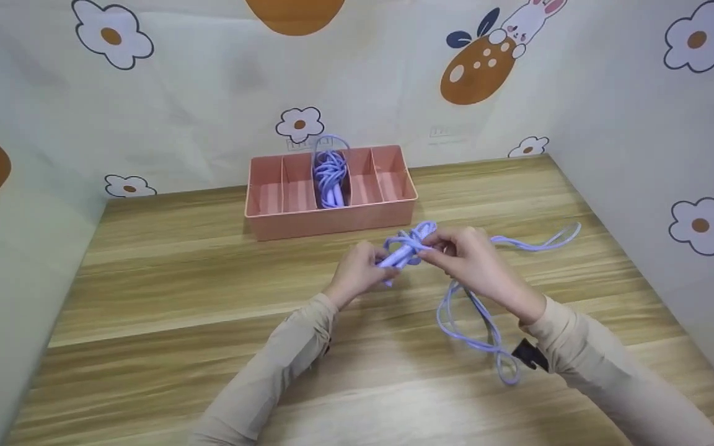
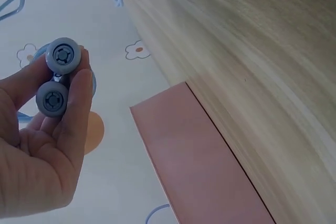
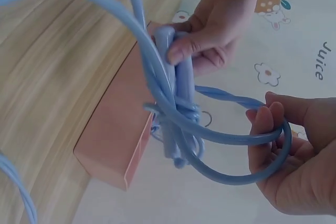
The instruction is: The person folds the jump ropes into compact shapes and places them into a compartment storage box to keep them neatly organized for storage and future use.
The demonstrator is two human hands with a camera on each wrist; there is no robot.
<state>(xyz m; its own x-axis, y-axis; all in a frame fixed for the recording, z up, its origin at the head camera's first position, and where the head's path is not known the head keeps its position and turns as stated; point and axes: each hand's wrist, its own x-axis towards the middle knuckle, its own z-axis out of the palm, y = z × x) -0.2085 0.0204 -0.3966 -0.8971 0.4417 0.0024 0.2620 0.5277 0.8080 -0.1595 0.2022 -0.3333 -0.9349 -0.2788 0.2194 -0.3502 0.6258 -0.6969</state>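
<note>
A light blue-purple jump rope is held just above the table, its two handles side by side. My left hand grips the handles at their lower ends; the left wrist view shows the round handle ends between thumb and fingers. With curled fingers, my right hand holds a loop of the cord beside the handles. Some cord is wound around the handles. Loose loops hang below the right hand, and another length extends to its right.
Behind the hands stands a pink divided box. Its middle compartment holds another bundled jump rope, with one cord loop rising above the rim. The wood-grain table meets patterned walls at the back and sides.
</note>
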